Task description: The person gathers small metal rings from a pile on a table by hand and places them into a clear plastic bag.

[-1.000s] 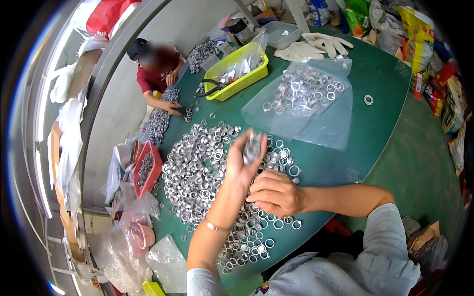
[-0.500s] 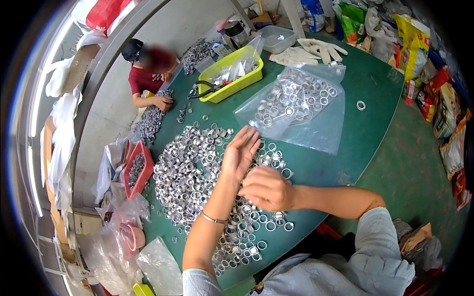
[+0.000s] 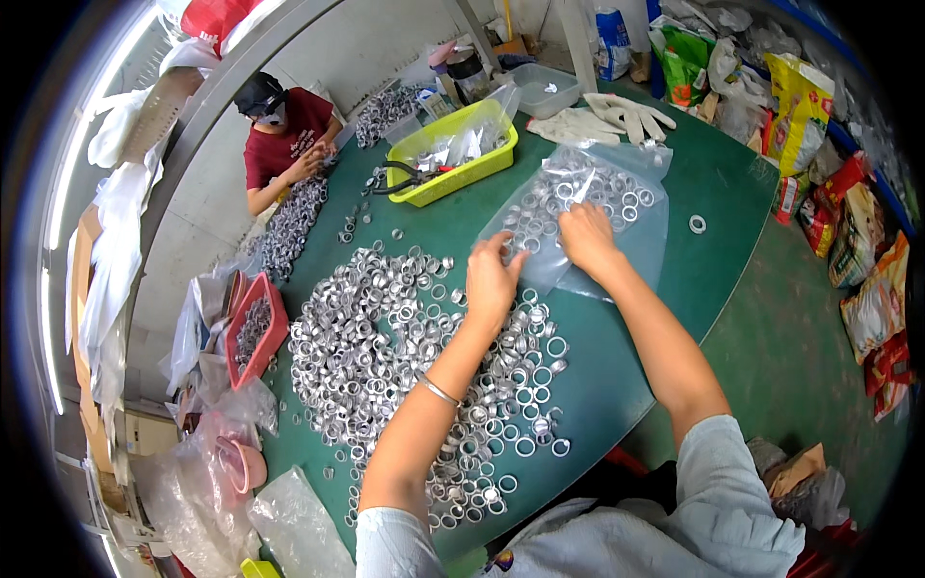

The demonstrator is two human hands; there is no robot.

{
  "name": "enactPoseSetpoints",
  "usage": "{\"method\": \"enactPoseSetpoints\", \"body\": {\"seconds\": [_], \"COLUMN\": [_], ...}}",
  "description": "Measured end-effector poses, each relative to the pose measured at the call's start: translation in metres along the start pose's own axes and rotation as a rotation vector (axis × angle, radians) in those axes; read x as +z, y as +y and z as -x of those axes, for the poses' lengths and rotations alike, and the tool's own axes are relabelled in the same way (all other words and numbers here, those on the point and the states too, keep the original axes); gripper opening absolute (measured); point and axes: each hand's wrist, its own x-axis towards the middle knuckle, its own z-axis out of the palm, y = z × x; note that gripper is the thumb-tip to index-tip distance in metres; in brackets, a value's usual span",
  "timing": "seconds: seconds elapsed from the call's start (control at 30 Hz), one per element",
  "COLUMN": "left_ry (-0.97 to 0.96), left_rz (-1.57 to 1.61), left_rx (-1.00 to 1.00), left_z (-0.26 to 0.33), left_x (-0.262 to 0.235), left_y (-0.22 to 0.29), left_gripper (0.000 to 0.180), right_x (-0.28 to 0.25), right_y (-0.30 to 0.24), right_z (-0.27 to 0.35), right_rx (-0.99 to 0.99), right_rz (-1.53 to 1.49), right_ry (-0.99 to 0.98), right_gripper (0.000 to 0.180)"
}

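A clear plastic bag (image 3: 648,252) filled with silvery metal rings lies on the green table. My left hand (image 3: 491,279) is at the bag's near left edge, its curled fingers and thumb closing on the film. My right hand (image 3: 586,234) is closed on the upper film of the bag, over the rings inside. A small white piece (image 3: 576,186) shows just beyond its knuckles. What lies under the right fingers is hidden. Beneath my left forearm spreads a large heap of loose metal rings (image 3: 361,337).
A yellow basket (image 3: 453,185) with pliers and small bags stands beyond the heap. Pale work gloves (image 3: 626,118) and a clear tub (image 3: 542,90) are at the back. One ring (image 3: 697,223) sits far right. A red basket (image 3: 279,332) stands left; a co-worker (image 3: 289,135) sits behind it.
Both hands have moved forward and apart, from above the heap onto the bag. The bag's near edge has been gathered and shifted. The co-worker's hands have come up from the small pile.
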Motion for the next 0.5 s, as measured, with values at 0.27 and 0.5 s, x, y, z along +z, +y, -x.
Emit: {"method": "enactPoseSetpoints", "body": {"seconds": [0.27, 0.5], "left_ry": [-0.193, 0.031], "left_rz": [-0.211, 1.358], "left_rx": [0.013, -0.906], "left_z": [-0.001, 0.024], "left_x": [0.015, -0.011], "left_y": [0.007, 0.002], "left_gripper": [0.032, 0.028], "right_x": [-0.011, -0.026], "right_y": [0.004, -0.011], "right_z": [-0.002, -0.005], "right_rx": [0.097, 0.038], "right_rz": [-0.518, -1.022], "right_ry": [0.234, 0.146], "right_gripper": [0.010, 0.015]}}
